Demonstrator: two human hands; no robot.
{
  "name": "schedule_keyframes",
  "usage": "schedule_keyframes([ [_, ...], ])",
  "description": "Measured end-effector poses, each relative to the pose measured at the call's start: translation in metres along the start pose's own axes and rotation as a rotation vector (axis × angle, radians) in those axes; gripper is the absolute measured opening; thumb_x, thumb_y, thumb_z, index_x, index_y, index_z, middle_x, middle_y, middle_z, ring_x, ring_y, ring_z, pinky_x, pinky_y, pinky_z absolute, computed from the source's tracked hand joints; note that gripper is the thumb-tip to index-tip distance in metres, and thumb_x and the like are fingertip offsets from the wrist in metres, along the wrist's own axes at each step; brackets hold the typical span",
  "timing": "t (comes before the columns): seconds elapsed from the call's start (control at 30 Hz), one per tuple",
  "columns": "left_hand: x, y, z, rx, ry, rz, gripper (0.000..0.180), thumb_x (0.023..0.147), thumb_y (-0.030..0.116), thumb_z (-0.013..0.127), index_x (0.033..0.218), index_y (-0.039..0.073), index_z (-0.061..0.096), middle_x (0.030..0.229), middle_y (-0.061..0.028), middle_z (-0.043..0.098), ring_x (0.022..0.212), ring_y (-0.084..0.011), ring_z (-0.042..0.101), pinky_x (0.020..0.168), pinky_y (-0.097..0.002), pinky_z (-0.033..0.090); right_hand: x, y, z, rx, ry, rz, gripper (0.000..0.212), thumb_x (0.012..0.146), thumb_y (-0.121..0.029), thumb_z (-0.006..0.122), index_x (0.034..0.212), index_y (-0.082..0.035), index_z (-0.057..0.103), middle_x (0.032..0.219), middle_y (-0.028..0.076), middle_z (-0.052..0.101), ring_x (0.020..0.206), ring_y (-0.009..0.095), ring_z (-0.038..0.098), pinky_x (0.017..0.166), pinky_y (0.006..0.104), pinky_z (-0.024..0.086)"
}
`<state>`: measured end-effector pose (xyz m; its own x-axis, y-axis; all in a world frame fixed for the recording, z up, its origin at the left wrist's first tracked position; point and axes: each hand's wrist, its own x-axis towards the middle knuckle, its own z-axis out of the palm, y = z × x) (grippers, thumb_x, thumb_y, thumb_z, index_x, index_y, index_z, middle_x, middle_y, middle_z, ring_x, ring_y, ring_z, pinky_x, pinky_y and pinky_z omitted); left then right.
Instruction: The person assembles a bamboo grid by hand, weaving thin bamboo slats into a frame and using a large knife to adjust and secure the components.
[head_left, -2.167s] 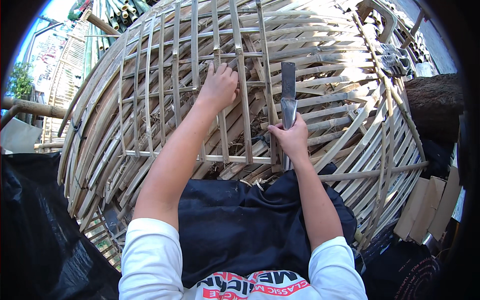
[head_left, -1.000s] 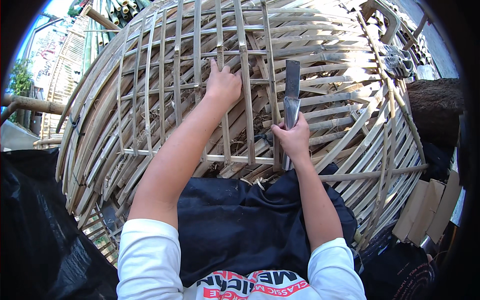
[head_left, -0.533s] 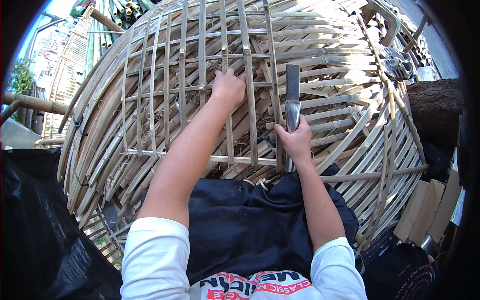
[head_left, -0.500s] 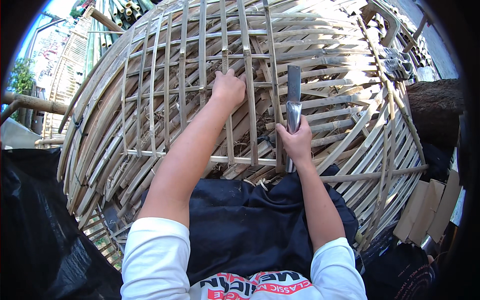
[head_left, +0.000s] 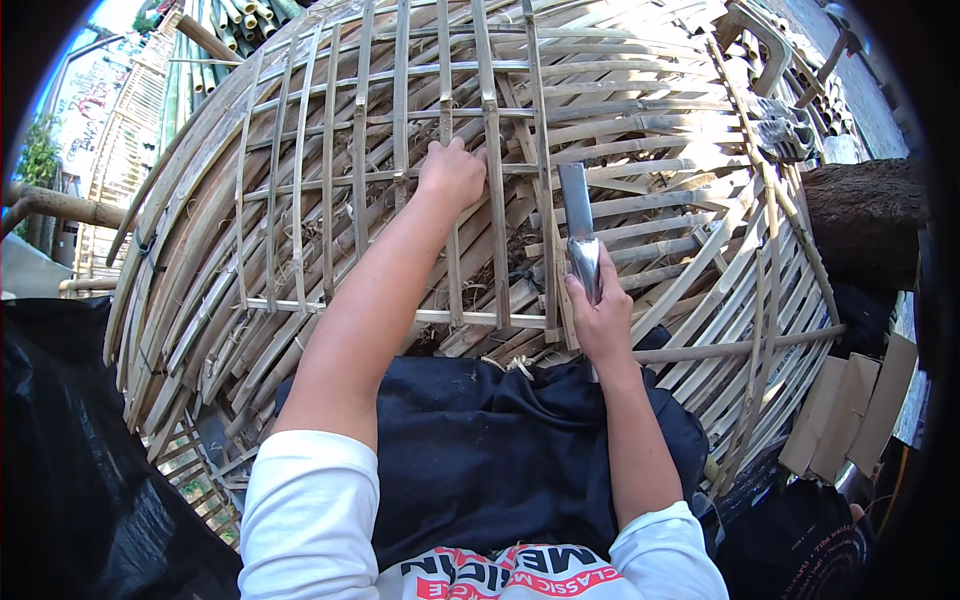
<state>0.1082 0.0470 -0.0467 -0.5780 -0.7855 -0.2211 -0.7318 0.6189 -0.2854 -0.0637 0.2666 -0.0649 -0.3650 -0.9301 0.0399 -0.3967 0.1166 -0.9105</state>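
A lattice of split bamboo slats [head_left: 487,100] lies in front of me over a big heap of bamboo strips. My left hand [head_left: 452,175] is closed around one upright slat in the middle of the lattice, near a crossing; its fingertips are partly hidden. In my right hand [head_left: 602,318] is a flat-bladed steel tool [head_left: 576,205] with a shiny metal handle, its blade pointing away from me. The tool stands just right of the lattice's rightmost upright slat [head_left: 541,150]. Below both hands, a black cloth [head_left: 480,440] covers my lap.
Long curved bamboo strips [head_left: 660,170] fan out to the right. A thick dark log [head_left: 860,222] and folded cardboard [head_left: 845,415] are at the right. Black plastic sheeting [head_left: 70,440] hangs at the left, and green bamboo poles [head_left: 200,65] stand at the far left.
The tool in my right hand has come down toward me and its blade has tilted slightly left. My left hand stays on the slat; the whole view has shifted a little.
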Motion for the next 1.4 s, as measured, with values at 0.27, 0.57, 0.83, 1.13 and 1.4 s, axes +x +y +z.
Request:
schedule_keyframes([
  [0.27,-0.002,-0.001,0.0,-0.013,-0.002,0.003,0.033,0.09,0.013,0.046,0.119,0.004,0.059,0.092,-0.0097,0.071,0.104,-0.0268,0.06,0.084,-0.0461,0.046,0.0,-0.014,-0.007,-0.181,-0.129,0.073,0.059,0.088,-0.022,0.064,0.14,0.0,0.044,0.096,0.032,0.066,0.092,0.046,0.066,0.078,0.0475,0.052],
  [0.57,-0.001,-0.007,-0.001,0.029,-0.024,0.056,0.026,0.088,0.013,0.05,0.109,0.006,0.064,0.092,-0.0076,0.072,0.105,-0.026,0.059,0.085,-0.0501,0.046,0.012,-0.015,0.0,-0.239,-0.125,0.06,0.059,0.089,-0.023,0.063,0.14,-0.001,0.043,0.089,0.033,0.065,0.086,0.048,0.065,0.076,0.0509,0.051],
  [0.83,0.001,-0.006,-0.009,0.09,-0.139,0.063,0.029,0.091,0.016,0.049,0.113,0.012,0.066,0.099,-0.0033,0.072,0.108,-0.023,0.058,0.087,-0.0494,0.043,0.018,-0.02,0.001,-0.265,-0.113,0.056,0.057,0.091,-0.023,0.062,0.14,-0.001,0.043,0.087,0.032,0.066,0.085,0.047,0.065,0.074,0.0515,0.051],
  [1.13,0.001,-0.012,0.0,-0.001,-0.082,0.086,0.018,0.082,0.012,0.054,0.087,0.005,0.071,0.092,-0.0073,0.072,0.108,-0.0261,0.056,0.084,-0.05,0.045,0.025,-0.023,0.006,-0.257,-0.108,0.057,0.055,0.091,-0.024,0.061,0.139,-0.003,0.044,0.087,0.031,0.066,0.086,0.047,0.065,0.075,0.0519,0.051],
  [1.4,0.0,-0.01,-0.003,0.024,-0.109,0.085,0.022,0.087,0.013,0.051,0.1,0.008,0.068,0.095,-0.0053,0.072,0.107,-0.0242,0.059,0.084,-0.0497,0.044,0.032,-0.027,0.003,-0.273,-0.12,0.053,0.05,0.091,-0.024,0.062,0.134,-0.004,0.047,0.088,0.031,0.066,0.086,0.048,0.065,0.075,0.0517,0.051],
])
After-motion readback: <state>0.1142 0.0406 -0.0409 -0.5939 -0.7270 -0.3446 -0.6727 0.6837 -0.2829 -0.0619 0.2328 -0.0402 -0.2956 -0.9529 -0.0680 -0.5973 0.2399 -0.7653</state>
